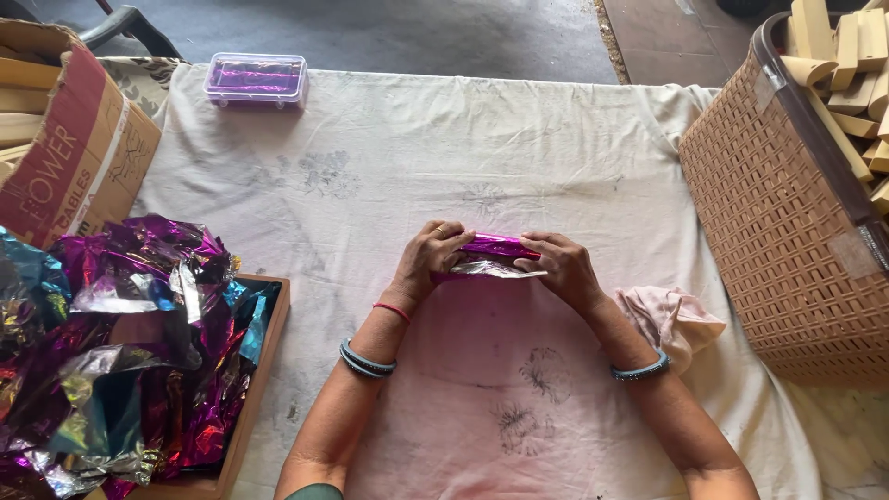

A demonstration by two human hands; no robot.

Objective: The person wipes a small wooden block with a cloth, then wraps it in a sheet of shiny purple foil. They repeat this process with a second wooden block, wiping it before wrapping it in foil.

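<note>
My left hand (pixel 429 259) and my right hand (pixel 564 267) grip the two ends of a long roll wrapped in shiny magenta foil (pixel 497 246). It lies crosswise on the white cloth-covered table (pixel 398 167), near the middle. A silver flap of the foil (pixel 491 269) sticks out under the roll, between my thumbs. Both wrists wear blue bangles, and the left also has a red thread.
A heap of crumpled magenta, blue and silver foil sheets (pixel 120 343) fills a wooden tray (pixel 262 361) at the left. A cardboard box (pixel 65 139) stands behind it. A brown woven basket (pixel 787 213) of pale rolls is at the right. A clear purple box (pixel 256 80) sits far left; a pink rag (pixel 671 317) lies beside my right arm.
</note>
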